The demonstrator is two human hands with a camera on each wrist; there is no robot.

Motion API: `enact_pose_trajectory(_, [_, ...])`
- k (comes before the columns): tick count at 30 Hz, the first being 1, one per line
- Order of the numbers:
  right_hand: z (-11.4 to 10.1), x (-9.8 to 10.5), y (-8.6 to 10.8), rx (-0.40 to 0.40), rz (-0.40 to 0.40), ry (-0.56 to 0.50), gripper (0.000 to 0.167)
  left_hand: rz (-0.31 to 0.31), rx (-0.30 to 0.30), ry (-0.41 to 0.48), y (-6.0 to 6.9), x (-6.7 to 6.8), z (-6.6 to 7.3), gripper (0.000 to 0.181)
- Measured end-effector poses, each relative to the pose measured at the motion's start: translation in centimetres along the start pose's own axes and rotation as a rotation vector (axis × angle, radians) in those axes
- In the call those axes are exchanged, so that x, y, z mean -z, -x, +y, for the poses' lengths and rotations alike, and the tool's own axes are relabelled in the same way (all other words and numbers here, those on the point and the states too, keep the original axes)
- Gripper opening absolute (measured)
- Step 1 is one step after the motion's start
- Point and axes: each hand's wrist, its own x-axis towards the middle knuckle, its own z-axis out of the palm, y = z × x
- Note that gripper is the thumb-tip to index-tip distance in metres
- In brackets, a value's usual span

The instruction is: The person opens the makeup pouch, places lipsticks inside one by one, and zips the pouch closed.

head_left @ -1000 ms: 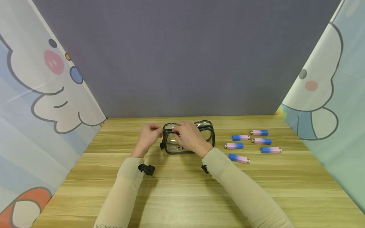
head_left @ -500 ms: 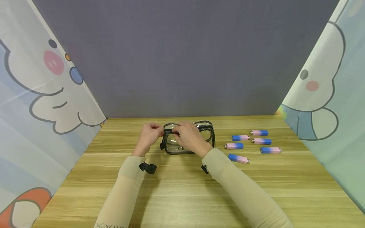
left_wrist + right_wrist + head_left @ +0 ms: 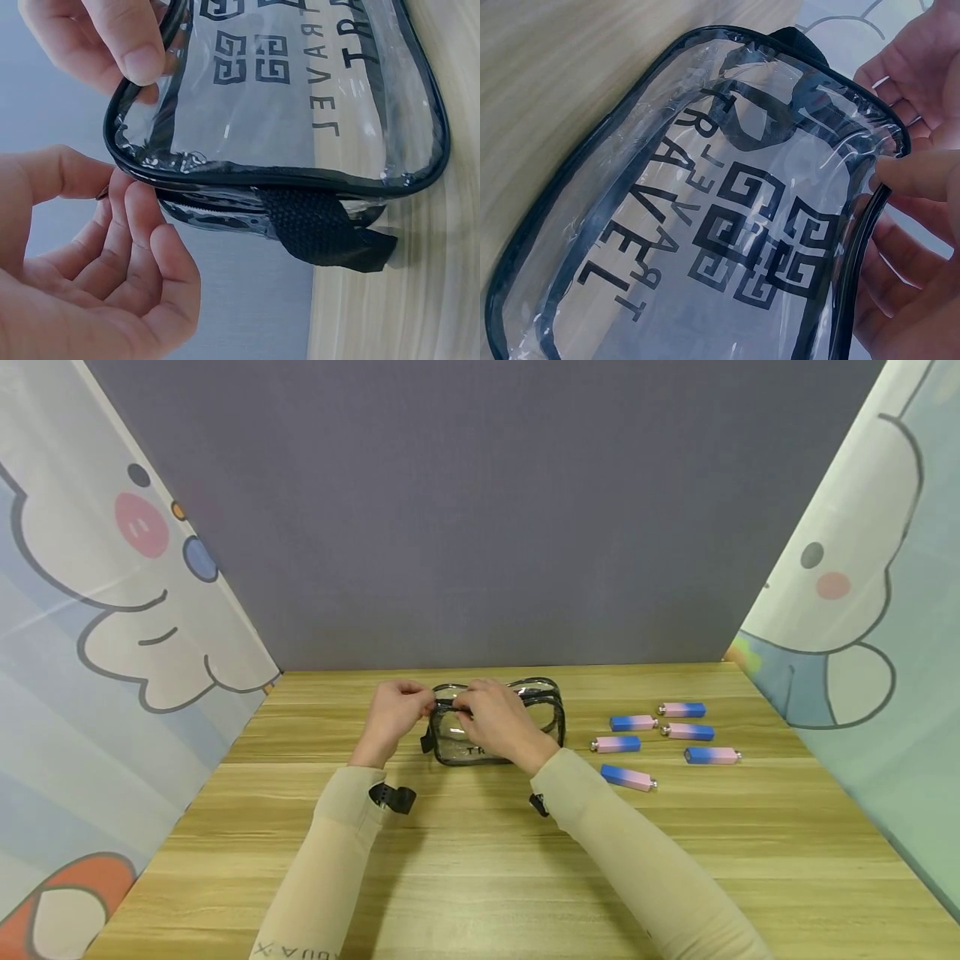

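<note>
and there it was, the clear bag [image 3: 705, 202], standing on the table [image 3: 480, 852] directly below two busy grips! the left hand [image 3: 392, 714] had thumb and forefinger in a tight little pinch at the bag's top corner, on a small dark tab [image 3: 103, 193] that looked like the zip pull, though the fingers hid most of it. just beside that pinch, the right hand [image 3: 495, 717] held the bag's top edge, thumb on the near face, fingers behind. the danger, to my eye, was a slip: so small a tab gave the left fingertips little to hold, and a sideways tug could have popped it free. worse, the film was thin and floppy; had the right hand eased off, the corner might have folded and jammed the zip [image 3: 217, 208]. the black strap [image 3: 326, 229] hung below the left pinch, close enough, i judged, to snag a drifting finger. and off to the right of the right grip, well clear of it, lay six pink-and-blue tubes [image 3: 687, 732], which a wide swing of that forearm might have rolled.
</note>
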Motion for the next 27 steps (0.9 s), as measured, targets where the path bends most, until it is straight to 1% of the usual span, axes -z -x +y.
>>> enact_pose_trajectory(5, [0.0, 0.1, 0.0, 0.000, 0.001, -0.001, 0.019, -0.010, 0.004, -0.038, 0.1, -0.2, 0.6, 0.026])
enact_pose_trajectory(7, [0.0, 0.2, 0.0, -0.002, -0.005, -0.001, 0.019, -0.009, 0.004, -0.052, 0.1, -0.3, 0.8, 0.024])
enact_pose_trajectory(11, [0.0, 0.4, 0.1, -0.023, -0.029, -0.024, 0.021, 0.000, -0.002, -0.080, 0.1, -0.2, 0.7, 0.021])
enact_pose_trajectory(15, [0.2, 0.7, 0.3, -0.060, -0.046, -0.046, 0.021, 0.018, -0.008, -0.134, 0.1, 0.1, 0.5, 0.021])
enact_pose_trajectory(21, [0.6, 1.1, 0.8, -0.045, -0.040, 0.010, 0.016, 0.013, -0.019, -0.196, 0.1, 0.4, 0.4, 0.016])
enact_pose_trajectory(27, [1.2, 1.5, 1.3, -0.061, -0.032, 0.034, 0.013, -0.010, -0.013, -0.230, 0.1, 0.8, 0.6, 0.018])
